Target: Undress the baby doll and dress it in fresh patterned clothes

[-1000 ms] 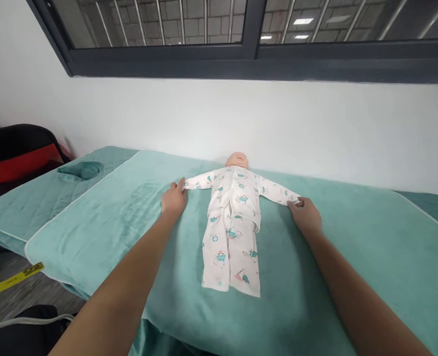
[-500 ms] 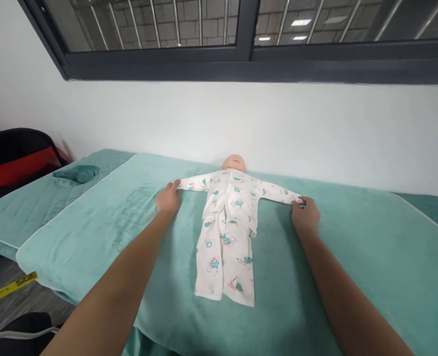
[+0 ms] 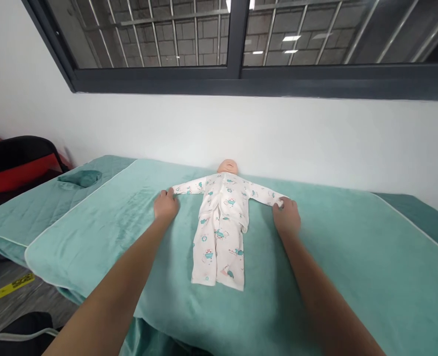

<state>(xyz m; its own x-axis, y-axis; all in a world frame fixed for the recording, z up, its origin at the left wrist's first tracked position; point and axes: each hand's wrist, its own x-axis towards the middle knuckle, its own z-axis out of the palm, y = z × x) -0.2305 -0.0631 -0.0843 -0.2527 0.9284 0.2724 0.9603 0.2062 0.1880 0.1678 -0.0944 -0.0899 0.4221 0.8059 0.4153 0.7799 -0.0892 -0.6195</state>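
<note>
A baby doll lies on its back on the bed, its bare head (image 3: 228, 166) by the wall. It wears a white long-sleeved baby shirt (image 3: 224, 195) printed with small green and pink pictures. Matching baby trousers (image 3: 219, 252) stretch below, legs side by side, with the shirt's lower edge over their top. Both sleeves are spread out sideways. My left hand (image 3: 166, 204) pinches the cuff of the sleeve on the left. At the opposite cuff, my right hand (image 3: 287, 215) has its fingers closed on the sleeve end. No doll hands or feet show.
A green plush cover (image 3: 104, 237) with white piping spreads over the bed. Farther left is a quilted section with a face hole (image 3: 80, 179), beside a red and black bag-like object (image 3: 19, 168). The white wall and a barred window (image 3: 237, 74) stand behind.
The camera view has tilted up and drawn back a little, so the doll looks slightly smaller. Both hands stay at the two sleeve ends, and the clothes lie as before.
</note>
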